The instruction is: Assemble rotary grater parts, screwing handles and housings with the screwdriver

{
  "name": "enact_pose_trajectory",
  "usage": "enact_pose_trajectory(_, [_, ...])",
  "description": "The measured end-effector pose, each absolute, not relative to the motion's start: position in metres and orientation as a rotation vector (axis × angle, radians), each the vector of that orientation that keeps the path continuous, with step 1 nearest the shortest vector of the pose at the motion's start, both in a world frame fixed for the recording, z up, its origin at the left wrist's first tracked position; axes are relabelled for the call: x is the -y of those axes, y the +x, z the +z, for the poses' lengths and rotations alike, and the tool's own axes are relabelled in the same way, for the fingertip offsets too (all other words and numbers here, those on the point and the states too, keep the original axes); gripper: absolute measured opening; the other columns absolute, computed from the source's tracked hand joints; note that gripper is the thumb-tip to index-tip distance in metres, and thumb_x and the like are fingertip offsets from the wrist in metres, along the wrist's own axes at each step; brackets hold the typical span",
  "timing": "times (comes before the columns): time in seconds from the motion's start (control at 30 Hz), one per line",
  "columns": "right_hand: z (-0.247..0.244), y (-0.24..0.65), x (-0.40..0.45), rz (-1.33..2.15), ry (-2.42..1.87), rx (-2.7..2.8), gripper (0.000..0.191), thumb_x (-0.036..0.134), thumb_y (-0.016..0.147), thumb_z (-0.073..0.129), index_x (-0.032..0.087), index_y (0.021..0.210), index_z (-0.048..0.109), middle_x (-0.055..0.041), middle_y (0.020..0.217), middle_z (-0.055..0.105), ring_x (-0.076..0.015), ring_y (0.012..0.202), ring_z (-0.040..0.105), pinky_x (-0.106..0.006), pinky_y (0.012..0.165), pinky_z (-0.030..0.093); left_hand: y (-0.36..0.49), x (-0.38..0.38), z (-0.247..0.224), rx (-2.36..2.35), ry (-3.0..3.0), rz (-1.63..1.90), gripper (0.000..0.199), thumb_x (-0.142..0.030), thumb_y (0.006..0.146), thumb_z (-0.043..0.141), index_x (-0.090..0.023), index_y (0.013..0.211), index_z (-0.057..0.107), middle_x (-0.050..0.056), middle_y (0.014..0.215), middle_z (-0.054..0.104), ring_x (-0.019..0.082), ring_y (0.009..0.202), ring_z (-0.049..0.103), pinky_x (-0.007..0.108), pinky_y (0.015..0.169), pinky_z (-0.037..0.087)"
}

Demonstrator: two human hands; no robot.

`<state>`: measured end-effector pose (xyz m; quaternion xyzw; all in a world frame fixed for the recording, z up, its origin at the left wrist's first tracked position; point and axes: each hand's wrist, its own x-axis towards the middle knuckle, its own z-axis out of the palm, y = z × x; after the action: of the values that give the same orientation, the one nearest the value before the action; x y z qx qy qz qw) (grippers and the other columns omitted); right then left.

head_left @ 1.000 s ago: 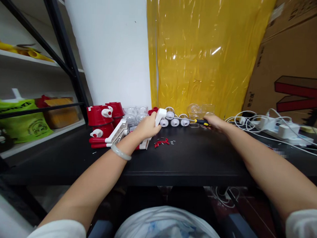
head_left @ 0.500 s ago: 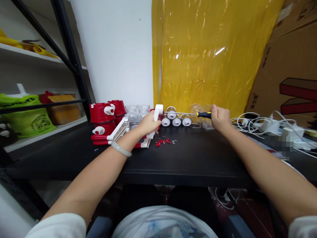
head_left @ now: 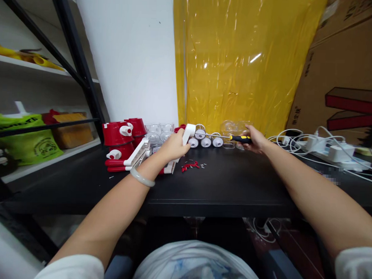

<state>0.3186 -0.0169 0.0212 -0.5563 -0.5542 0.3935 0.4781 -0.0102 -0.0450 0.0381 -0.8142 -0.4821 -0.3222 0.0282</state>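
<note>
The white angular plastic piece (head_left: 189,132) is up above the black tabletop (head_left: 227,185), grasped in the fingers of the left hand (head_left: 174,146). A slim metal screwdriver with a yellow-and-black handle (head_left: 241,139) points at it, its handle held loosely between the thumb and fingers of the right hand (head_left: 255,140). White-ended round cylinders (head_left: 206,142) crowd close behind the shaft. Small red plastic bits (head_left: 189,166) lie below, near the left hand. Red tapered plastic housings (head_left: 113,135) stand farther left; tangled white cables (head_left: 291,145) spread beyond the right hand.
</note>
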Motion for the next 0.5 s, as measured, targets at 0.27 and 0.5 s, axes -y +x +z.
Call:
enact_pose_trajectory(0.27, [0.015,0.319,0.013,0.695,-1.753,1.480,0.042,0.033,0.093,0.036,0.017,0.058,0.055,-0.0022,0.039,0.043,-0.0108,0.034,0.032,-0.025,0.039,0.023,-0.006,0.053,0.035,1.558,-2.458,-0.856,0.036,-0.029,0.081,0.055,-0.016,0.113,0.047,0.014,0.094,0.067,0.030,0.087,0.066,0.038,0.072,0.049])
enact_pose_trajectory(0.5, [0.022,0.315,0.016,0.039,-1.665,1.530,0.049,0.031,0.097,0.031,0.019,0.052,0.047,-0.0048,0.049,0.049,-0.0158,0.054,0.048,-0.028,0.056,0.031,-0.007,0.043,0.033,1.642,-2.629,-1.184,0.043,-0.017,0.074,0.056,-0.015,0.116,0.049,0.006,0.080,0.066,0.020,0.063,0.065,0.033,0.063,0.051])
